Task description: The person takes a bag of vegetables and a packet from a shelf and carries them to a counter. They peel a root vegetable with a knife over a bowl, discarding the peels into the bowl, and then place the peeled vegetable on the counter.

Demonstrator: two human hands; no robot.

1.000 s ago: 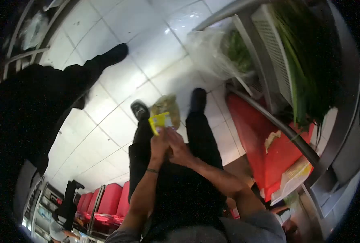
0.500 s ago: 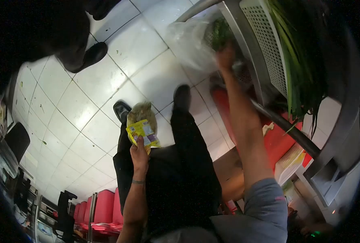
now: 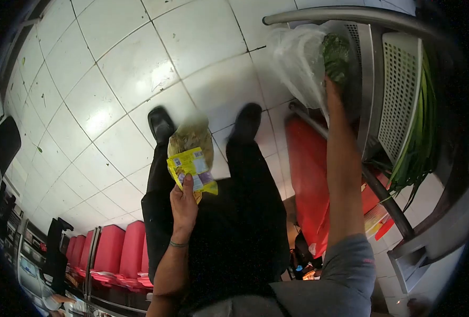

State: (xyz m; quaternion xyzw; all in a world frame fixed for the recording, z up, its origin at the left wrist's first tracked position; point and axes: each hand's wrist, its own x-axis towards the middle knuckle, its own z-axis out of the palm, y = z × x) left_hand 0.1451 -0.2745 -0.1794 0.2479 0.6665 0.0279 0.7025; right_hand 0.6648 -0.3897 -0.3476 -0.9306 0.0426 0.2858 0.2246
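Observation:
My left hand point(image 3: 183, 203) is closed on a yellow packet point(image 3: 192, 166) with printed panels, thumb on its front. Just beyond the packet, and touching it, is a clear plastic bag point(image 3: 195, 134) with brownish-green contents; whether my fingers grip this bag too is hidden. My right arm stretches forward to a translucent white plastic bag point(image 3: 298, 61). My right hand point(image 3: 333, 92) is at the bag's side, against leafy greens point(image 3: 336, 58). Its fingers are hidden, so their grip does not show.
A white perforated basket point(image 3: 398, 100) with long green leaves point(image 3: 422, 121) stands on a metal-framed seat at the right. A red seat point(image 3: 308, 179) is beside my right leg. More red chairs point(image 3: 108, 251) line the lower left. White tiles point(image 3: 134, 63) cover the floor.
The view has shifted, so the basket and bag appear farther right. My right hand stays by the greens, and my left still holds the packet. Another person's dark-shoed feet have left view.

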